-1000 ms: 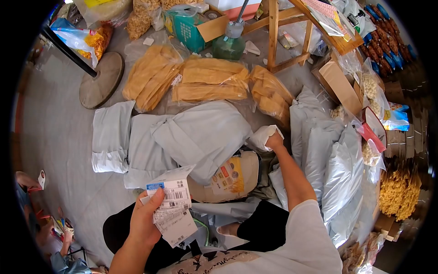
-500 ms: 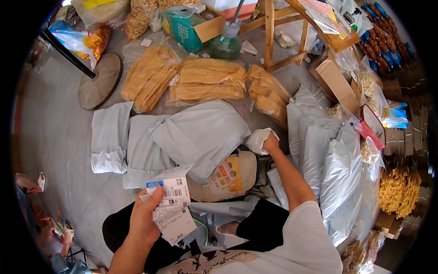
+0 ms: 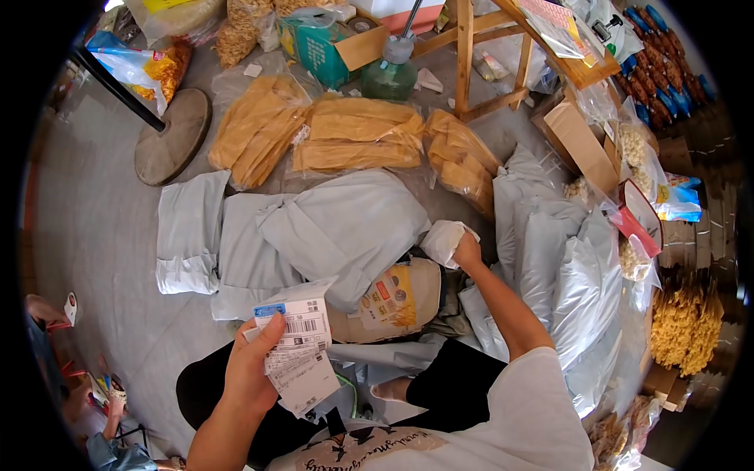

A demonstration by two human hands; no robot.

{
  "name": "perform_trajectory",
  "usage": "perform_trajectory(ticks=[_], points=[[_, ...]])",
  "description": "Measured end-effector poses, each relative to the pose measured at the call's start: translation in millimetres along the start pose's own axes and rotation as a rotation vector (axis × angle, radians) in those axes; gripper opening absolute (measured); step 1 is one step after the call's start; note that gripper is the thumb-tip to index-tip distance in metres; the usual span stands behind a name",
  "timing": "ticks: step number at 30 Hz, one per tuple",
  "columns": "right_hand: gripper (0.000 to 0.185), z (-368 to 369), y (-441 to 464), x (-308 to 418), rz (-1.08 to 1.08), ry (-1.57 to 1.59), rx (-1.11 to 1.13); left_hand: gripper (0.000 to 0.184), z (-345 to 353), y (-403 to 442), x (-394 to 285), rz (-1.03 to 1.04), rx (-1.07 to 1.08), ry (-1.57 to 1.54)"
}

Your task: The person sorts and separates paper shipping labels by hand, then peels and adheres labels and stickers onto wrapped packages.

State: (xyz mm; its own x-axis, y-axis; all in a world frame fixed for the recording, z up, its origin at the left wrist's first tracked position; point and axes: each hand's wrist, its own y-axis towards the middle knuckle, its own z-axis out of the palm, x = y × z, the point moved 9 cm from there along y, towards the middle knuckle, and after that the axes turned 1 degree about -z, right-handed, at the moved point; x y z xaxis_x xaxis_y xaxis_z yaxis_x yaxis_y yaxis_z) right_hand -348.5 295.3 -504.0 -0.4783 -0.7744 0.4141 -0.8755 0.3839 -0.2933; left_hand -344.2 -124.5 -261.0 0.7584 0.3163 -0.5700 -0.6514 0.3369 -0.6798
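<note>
My left hand point(image 3: 255, 361) is closed on a folded strip of printed shipping labels point(image 3: 302, 345), thumb on top, with barcodes showing. At arm's length, my right hand point(image 3: 467, 250) grips a whitish crumpled bundle point(image 3: 442, 240) at the right end of a grey mailing bag point(image 3: 353, 220). Whether the bundle belongs to that bag I cannot tell. The bag lies over other grey mailing bags point(image 3: 247, 235). Just below it, a beige sack with a printed yellow label point(image 3: 390, 302) sits in front of my knees.
Clear bags of yellow-brown sheets point(image 3: 357, 133) lie beyond the mailing bags. More filled grey packages point(image 3: 542, 220) are piled at right. Behind stand a green box point(image 3: 314, 55), a green jug point(image 3: 389, 74), and a wooden stand point(image 3: 465, 63). A round pole base point(image 3: 174, 137) is at left.
My right hand stays on the whitish bundle, which is tilted slightly more upright. The labels in my left hand have shifted a little to the right.
</note>
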Motion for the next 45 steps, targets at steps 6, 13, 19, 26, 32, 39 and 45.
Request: perform_trajectory(ticks=[6,13,19,26,32,39,45], points=[[0.04,3.6,-12.0,10.3,-0.09,-0.095,-0.069,0.04,-2.8,-1.9,-1.1,0.006,-0.02,-0.004],[0.027,-7.0,-38.9,50.2,-0.064,-0.191,-0.011,0.039,-2.3,-3.5,-1.1,0.0,-0.013,-0.007],[0.022,10.6,-23.1,45.8,-0.07,-0.102,-0.063,0.039,-1.1,-4.2,-2.1,0.016,-0.004,-0.008],[0.015,-37.1,-29.2,47.9,-0.128,0.157,-0.296,0.04,-6.1,-3.4,-1.7,0.015,-0.019,-0.018],[0.024,-101.1,-38.0,54.2,-0.132,0.427,-0.424,0.041,-2.7,-8.0,-2.6,0.005,-0.006,-0.011],[0.021,-82.0,-113.1,152.4,-0.696,0.182,-0.083,0.042,-2.6,-10.7,-4.5,0.012,0.005,0.012],[0.024,9.9,-107.6,128.2,-0.691,0.103,0.106,0.04,-6.6,-8.7,0.8,0.014,-0.017,-0.002]])
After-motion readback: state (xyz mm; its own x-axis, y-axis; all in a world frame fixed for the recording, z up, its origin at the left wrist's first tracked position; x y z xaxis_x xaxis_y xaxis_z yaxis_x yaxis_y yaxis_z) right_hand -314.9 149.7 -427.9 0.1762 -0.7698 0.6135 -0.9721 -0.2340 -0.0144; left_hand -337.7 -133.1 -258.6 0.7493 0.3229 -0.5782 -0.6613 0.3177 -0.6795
